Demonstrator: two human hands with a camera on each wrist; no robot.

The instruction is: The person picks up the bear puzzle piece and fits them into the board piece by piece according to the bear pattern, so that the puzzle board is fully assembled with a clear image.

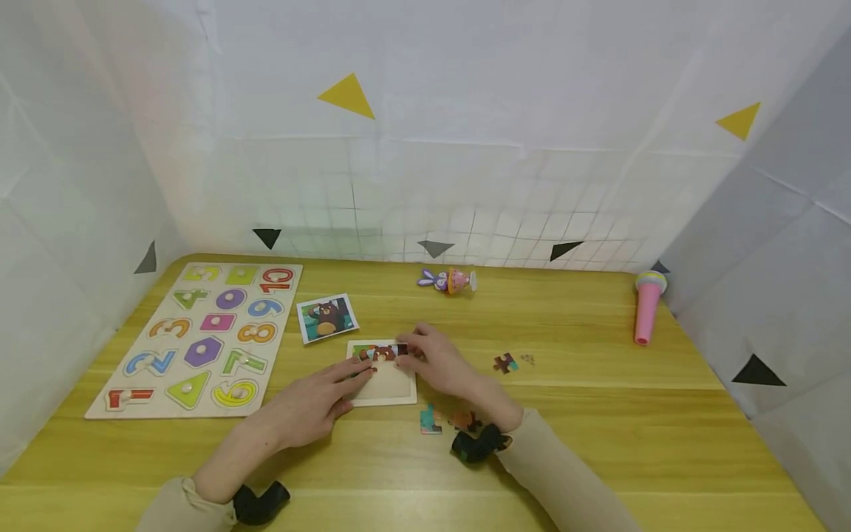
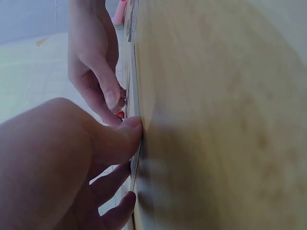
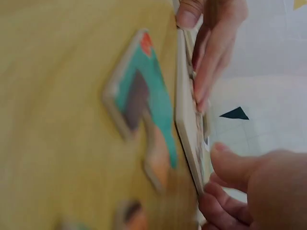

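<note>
A small wooden puzzle tray lies on the table, its upper part filled with bear-picture pieces and its lower part bare wood. My left hand reaches over the tray's left side, extended fingers resting on the pieces, thumb by the near edge. At the tray's upper right corner, my right hand has thumb and forefinger about a dark puzzle piece, which the fingers partly hide. Close to the right wrist lie a teal puzzle piece and a brown-orange one.
Farther right are another puzzle piece and a small pale piece. A bear picture card lies behind the tray. Left stands a number-and-shape board; a rabbit toy lies at the back, a pink microphone at the right edge.
</note>
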